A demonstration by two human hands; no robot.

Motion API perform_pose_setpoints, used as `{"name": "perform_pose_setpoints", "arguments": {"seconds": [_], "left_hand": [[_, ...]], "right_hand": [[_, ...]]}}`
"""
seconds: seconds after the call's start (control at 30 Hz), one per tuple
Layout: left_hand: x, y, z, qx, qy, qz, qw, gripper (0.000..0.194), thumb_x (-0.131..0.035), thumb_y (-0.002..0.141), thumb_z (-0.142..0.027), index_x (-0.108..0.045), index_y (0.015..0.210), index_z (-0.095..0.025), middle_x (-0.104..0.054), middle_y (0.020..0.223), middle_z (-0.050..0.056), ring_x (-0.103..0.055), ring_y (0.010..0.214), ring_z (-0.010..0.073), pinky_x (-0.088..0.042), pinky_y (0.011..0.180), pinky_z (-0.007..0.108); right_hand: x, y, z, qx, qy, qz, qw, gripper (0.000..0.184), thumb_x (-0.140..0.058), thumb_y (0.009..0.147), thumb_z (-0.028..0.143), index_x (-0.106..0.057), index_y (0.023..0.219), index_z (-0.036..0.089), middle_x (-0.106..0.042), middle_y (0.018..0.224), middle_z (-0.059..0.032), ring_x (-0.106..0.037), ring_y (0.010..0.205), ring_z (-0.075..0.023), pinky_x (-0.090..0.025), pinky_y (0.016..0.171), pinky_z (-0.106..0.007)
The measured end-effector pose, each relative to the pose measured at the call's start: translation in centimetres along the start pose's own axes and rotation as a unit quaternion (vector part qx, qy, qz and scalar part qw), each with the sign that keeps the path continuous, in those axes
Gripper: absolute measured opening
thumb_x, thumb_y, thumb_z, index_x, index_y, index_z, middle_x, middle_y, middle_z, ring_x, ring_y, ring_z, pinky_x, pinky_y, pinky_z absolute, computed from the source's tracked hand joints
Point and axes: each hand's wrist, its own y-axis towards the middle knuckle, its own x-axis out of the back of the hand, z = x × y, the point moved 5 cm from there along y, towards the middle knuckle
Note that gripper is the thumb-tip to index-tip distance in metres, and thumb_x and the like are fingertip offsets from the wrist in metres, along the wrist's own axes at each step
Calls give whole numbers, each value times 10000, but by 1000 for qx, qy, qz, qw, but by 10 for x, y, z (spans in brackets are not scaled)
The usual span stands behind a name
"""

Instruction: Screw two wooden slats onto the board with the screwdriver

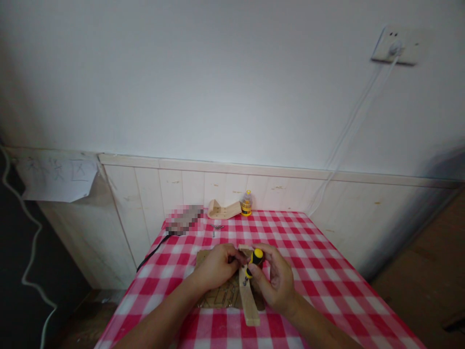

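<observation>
My right hand [279, 278] is closed around a yellow-and-black screwdriver [257, 258]. The tool is tilted, its tip down at a small screw [245, 281] on a pale wooden piece [249, 308]. My left hand [218, 266] has its fingers curled at the far part of that wooden piece, seemingly gripping its left side; the fingertips are partly hidden. Under the wood lies a brown cardboard sheet [214, 300] with dark printed lines.
A red-and-white checked cloth [308, 310] covers the table. Several loose screws [218, 227] lie behind my hands. Against the wall stand a curved wooden part [225, 211] and a yellow-capped bottle-shaped container [246, 203]. A blurred-out object [185, 220] with a black strap is at back left.
</observation>
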Motion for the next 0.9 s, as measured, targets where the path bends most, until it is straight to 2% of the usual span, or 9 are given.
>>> {"name": "perform_pose_setpoints", "arguments": {"seconds": [0.17,0.33,0.5,0.67,0.9], "left_hand": [[1,-1,2,10,7,-10,1000,238,-574,807,-99,-784,848,-204,-786,926,17,-710,882,181,-511,799,251],[-2,2,4,-13,-16,7,1000,258,-556,805,-91,-786,850,-199,-786,917,11,-708,877,169,-510,803,241],[0,0,3,25,5,-4,1000,231,-578,813,-129,-788,863,-213,-788,935,7,-709,894,185,-507,802,255],[0,-1,1,13,-3,-1,1000,224,-575,815,-128,-785,847,-201,-787,916,14,-708,871,183,-505,779,253],[2,-1,1,33,37,-12,999,220,-583,816,-154,-790,857,-216,-784,927,15,-702,887,198,-498,788,267]], "right_hand": [[0,-1,-2,-5,-5,-8,1000,303,-634,874,179,-551,1157,249,-684,900,-51,-686,771,-210,-571,700,-322],[-1,-3,-5,-14,-6,-24,1000,280,-644,863,185,-543,1115,255,-638,847,-21,-644,715,-190,-546,643,-301],[-2,-3,-6,-25,2,-45,999,277,-662,850,186,-536,1087,258,-611,837,-7,-631,707,-175,-537,632,-280],[-4,-2,-6,-35,20,-52,998,276,-686,835,180,-530,1049,257,-597,805,10,-603,664,-154,-517,594,-248],[-2,1,-11,-52,26,-84,995,259,-697,840,192,-527,1026,251,-621,790,18,-618,672,-144,-524,605,-234]]}}
